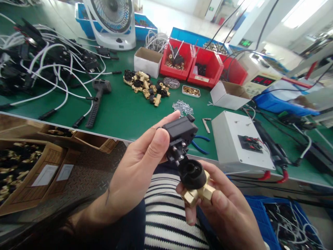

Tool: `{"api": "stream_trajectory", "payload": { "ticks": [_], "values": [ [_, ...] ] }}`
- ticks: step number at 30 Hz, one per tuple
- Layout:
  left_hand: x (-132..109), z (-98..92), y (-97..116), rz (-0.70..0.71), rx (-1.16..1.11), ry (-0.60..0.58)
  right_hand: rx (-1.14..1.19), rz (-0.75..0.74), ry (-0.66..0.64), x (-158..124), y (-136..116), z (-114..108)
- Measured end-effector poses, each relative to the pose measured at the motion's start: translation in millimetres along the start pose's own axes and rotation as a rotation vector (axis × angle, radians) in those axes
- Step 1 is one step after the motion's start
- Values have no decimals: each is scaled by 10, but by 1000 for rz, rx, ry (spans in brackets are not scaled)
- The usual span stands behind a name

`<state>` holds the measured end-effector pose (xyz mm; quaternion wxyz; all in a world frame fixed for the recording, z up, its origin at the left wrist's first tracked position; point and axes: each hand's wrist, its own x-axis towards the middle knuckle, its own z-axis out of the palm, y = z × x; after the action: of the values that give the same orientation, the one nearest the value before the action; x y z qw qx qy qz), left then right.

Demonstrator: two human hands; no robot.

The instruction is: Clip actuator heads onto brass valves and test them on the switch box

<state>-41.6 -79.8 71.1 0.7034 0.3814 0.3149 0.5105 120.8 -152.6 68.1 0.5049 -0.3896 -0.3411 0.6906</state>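
My left hand (145,156) is closed around a black plastic actuator box (180,130), its thumb along the near side. Metal posts show on the box's underside. Just below it, my right hand (221,198) grips a brass valve body (199,194) topped by a round black collar (192,173). The box sits close above the collar; whether they touch I cannot tell. Behind my hands, blue-handled pliers (200,144) lie partly hidden on the green table (125,114). A pile of silver clips (182,107) and more brass valve bodies (145,85) lie farther back.
A rubber mallet (97,100) lies left, beside tangled white cables (59,66). Red bins (205,66), a white fan (114,38) and small cartons stand at the back. A grey metal box (239,142) is on the right. Cardboard boxes (47,173) stand below the table's left edge.
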Motion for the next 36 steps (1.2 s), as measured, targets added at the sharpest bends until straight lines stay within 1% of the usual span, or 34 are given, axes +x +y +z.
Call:
{"api": "stream_trajectory", "payload": {
  "ticks": [2,5,7,9,13,15,18,22,25,28,32,34,36],
  "values": [
    [13,5,29,-55,-78,-44,26,-11,7,0,-13,14],
    [34,15,68,-129,-171,-82,62,-27,79,-8,-34,48],
    [39,19,88,-165,-186,-89,71,-37,103,-12,-41,65],
    [34,16,102,-180,-174,-105,74,-38,100,-13,-40,69],
    [20,-5,107,-140,-160,-169,107,-19,116,-6,-17,40],
    [26,-12,100,-103,-152,-188,125,-40,66,-1,-1,14],
    [44,-15,85,-72,-123,-190,144,-72,9,0,20,-19],
    [46,-23,70,-50,-64,-177,156,-69,13,-1,37,-37],
    [27,-28,78,-29,35,-165,157,-74,-5,15,44,-41],
    [10,-13,98,37,181,-131,159,-56,-21,41,41,-29],
    [-6,14,65,193,297,-65,163,-16,-34,59,36,1],
    [-16,9,17,278,345,-72,176,-7,-52,65,39,8],
    [-24,-9,-28,375,438,-112,186,-8,-65,74,45,6]
  ]
}}
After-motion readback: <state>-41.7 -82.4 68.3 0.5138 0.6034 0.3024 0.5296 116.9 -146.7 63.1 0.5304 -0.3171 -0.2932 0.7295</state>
